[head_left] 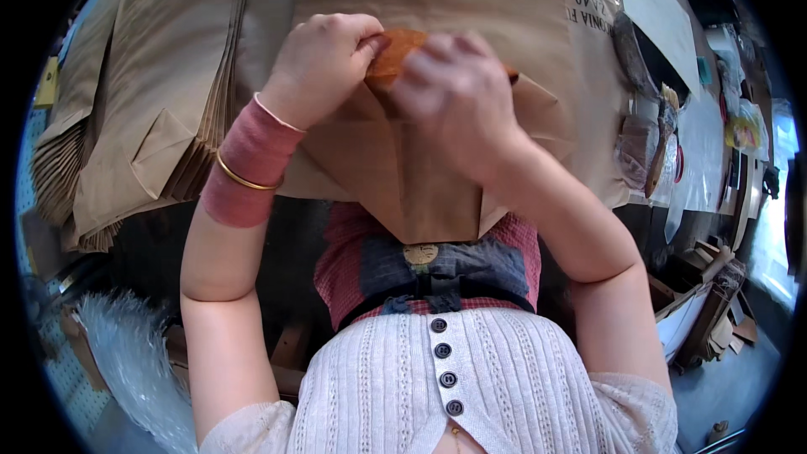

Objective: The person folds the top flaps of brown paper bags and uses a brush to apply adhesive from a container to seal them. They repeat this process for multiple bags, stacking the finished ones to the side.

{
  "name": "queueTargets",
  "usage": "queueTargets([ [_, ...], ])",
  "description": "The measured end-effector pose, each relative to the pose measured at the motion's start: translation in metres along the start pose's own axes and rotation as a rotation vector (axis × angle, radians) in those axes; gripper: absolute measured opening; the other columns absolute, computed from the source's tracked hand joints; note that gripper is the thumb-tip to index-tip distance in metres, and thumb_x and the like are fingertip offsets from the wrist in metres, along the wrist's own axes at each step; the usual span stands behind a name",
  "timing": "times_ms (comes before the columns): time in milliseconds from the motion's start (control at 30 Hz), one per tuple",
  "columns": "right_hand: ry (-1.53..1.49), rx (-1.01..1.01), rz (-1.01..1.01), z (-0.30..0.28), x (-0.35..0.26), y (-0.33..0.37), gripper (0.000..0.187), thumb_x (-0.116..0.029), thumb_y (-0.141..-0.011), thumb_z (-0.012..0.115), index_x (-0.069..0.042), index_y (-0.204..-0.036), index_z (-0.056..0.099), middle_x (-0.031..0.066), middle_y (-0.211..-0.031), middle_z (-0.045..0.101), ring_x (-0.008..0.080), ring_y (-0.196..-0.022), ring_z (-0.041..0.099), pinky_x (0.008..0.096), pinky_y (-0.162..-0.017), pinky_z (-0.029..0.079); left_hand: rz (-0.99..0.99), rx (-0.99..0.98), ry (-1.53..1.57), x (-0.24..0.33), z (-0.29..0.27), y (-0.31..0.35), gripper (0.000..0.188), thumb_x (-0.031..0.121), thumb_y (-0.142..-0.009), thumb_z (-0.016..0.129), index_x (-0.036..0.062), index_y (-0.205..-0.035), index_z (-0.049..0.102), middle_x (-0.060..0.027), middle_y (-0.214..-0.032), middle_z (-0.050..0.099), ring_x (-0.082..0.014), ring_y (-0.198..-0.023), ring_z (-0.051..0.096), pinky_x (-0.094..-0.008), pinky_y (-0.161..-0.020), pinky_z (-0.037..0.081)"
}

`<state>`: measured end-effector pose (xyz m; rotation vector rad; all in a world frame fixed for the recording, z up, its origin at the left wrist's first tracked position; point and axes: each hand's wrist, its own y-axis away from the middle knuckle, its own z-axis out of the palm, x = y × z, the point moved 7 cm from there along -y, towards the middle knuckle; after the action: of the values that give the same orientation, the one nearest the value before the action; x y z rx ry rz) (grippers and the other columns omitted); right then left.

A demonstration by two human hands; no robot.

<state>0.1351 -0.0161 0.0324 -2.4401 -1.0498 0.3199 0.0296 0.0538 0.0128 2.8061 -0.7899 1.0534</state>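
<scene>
A large brown paper bag [437,189] lies before me on the work surface, its near end folded into angled flaps that reach over the table's front edge. At its far side is an orange-brown piece [402,44], flat and smooth; its material I cannot make out. My left hand [324,63] has thumb and fingers pinched at the left end of that piece, where it meets the paper. Over the right part of the same piece is my right hand [462,105], smeared by motion, so its fingers cannot be read. It covers much of the fold.
Stacks of folded brown paper bags [181,50] lie at the left. On the right are a wooden-handled brush [662,147], a plastic-wrapped bundle [636,147] and white sheets [660,13]. Clear plastic wrap [134,361] hangs at the lower left. Cardboard pieces [727,328] stand lower right.
</scene>
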Motion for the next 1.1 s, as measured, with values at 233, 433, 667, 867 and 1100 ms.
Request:
queueTargets([
  [233, 0.001, -0.121, 0.155, 0.008, -0.027, 0.024, 0.013, -0.015, -0.066, 0.062, -0.006, -0.074, 0.064, 0.0030, -0.078, 0.055, 0.0165, -0.078, 0.055, 0.0321, -0.061, 0.047, 0.079, -0.134, -0.081, 0.008, 0.004, -0.001, 0.011, 0.008, -0.082, 0.060, -0.0019, -0.085, 0.064, -0.0180, -0.071, 0.062, -0.0355, -0.066, 0.059, -0.0388, -0.060, 0.046],
  [433, 0.231, -0.363, -0.012, 0.028, -0.059, 0.032, 0.016, -0.019, -0.069, 0.063, -0.008, -0.074, 0.073, 0.0047, -0.075, 0.062, 0.0221, -0.082, 0.056, 0.0312, -0.060, 0.045, 0.093, -0.078, -0.598, 0.009, 0.004, -0.013, 0.012, 0.011, -0.076, 0.062, 0.0026, -0.082, 0.069, -0.0181, -0.077, 0.064, -0.0371, -0.077, 0.062, -0.0444, -0.068, 0.049],
  [667, 0.068, -0.374, 0.115, 0.037, -0.050, 0.035, 0.021, -0.018, -0.065, 0.061, -0.003, -0.077, 0.071, 0.0112, -0.088, 0.061, 0.0230, -0.081, 0.055, 0.0278, -0.059, 0.045, 0.153, -0.128, -0.601, 0.013, 0.011, -0.017, 0.010, 0.007, -0.074, 0.060, 0.0039, -0.079, 0.068, -0.0152, -0.084, 0.066, -0.0346, -0.080, 0.062, -0.0444, -0.072, 0.050],
  [867, 0.275, -0.442, 0.043, 0.049, -0.073, 0.042, 0.033, -0.018, -0.069, 0.060, 0.002, -0.093, 0.070, 0.0167, -0.105, 0.062, 0.0236, -0.092, 0.055, 0.0304, -0.071, 0.048, 0.097, -0.412, -0.194, -0.019, 0.057, -0.076, 0.009, 0.006, -0.073, 0.063, 0.0034, -0.081, 0.059, -0.0146, -0.082, 0.064, -0.0347, -0.084, 0.062, -0.0446, -0.072, 0.050],
  [1100, 0.191, -1.112, 0.267, -0.006, 0.000, 0.069, 0.074, -0.057, -0.080, 0.063, 0.003, -0.123, 0.053, 0.0124, -0.107, 0.057, 0.0240, -0.105, 0.053, 0.0322, -0.089, 0.046, 0.597, 0.228, -1.005, 0.066, 0.044, -0.013, 0.005, 0.014, -0.073, 0.061, 0.0114, -0.077, 0.062, -0.0039, -0.078, 0.061, -0.0200, -0.084, 0.058, -0.0320, -0.081, 0.045],
])
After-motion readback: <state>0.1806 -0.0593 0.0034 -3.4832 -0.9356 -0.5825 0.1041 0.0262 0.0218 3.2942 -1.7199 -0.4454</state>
